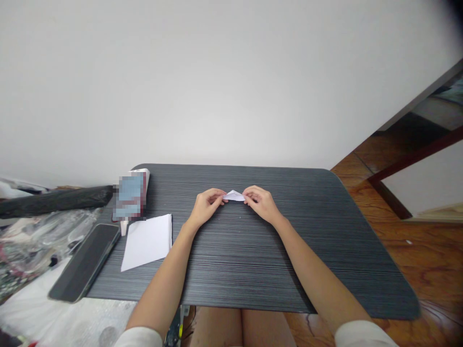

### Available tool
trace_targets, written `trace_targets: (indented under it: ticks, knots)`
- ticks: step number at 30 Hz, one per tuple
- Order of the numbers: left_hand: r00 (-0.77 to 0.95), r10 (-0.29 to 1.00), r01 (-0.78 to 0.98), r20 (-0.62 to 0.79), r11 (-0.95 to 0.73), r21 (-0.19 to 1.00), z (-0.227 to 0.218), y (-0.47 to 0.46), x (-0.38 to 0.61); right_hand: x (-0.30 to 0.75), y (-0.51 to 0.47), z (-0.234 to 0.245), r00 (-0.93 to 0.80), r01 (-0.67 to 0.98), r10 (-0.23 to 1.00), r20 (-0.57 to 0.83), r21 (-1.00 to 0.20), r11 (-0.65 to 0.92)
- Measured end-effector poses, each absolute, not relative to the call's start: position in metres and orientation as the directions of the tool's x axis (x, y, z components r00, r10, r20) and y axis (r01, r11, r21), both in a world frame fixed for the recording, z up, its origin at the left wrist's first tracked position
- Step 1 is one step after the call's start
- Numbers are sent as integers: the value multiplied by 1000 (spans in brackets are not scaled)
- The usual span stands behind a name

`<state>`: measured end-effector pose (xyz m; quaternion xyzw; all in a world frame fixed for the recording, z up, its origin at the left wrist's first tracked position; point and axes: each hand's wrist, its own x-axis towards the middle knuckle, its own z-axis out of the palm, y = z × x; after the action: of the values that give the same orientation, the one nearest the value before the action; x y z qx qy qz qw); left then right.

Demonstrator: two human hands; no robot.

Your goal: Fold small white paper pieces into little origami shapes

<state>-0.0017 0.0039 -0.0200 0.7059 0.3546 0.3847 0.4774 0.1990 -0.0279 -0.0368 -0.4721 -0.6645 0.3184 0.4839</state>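
Observation:
A small piece of folded white paper (234,195) is held between my two hands above the middle of the dark table, its top edge rising to a low peak. The fingers and thumb of my left hand (209,206) pinch its left end. At its right end, my right hand (261,202) grips it the same way. The fingertips partly cover both ends of the paper.
Left of my arms, a stack of white paper (148,241) lies on the dark table (289,270). Beside it are a smartphone (85,262) at the table's left edge and a blurred-out packet (130,195). Plastic bags (54,236) crowd the left side. A white wall (231,86) stands behind.

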Motion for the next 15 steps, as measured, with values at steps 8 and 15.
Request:
trace_targets:
  ticks: [8,15]
  knots:
    - [415,907,92,69,-118,989,-13,6,-2,200,-25,-39,-60,249,960,275,-927,281]
    - [415,907,91,69,-117,989,-14,6,-2,201,-25,-40,-63,235,961,271,-931,278]
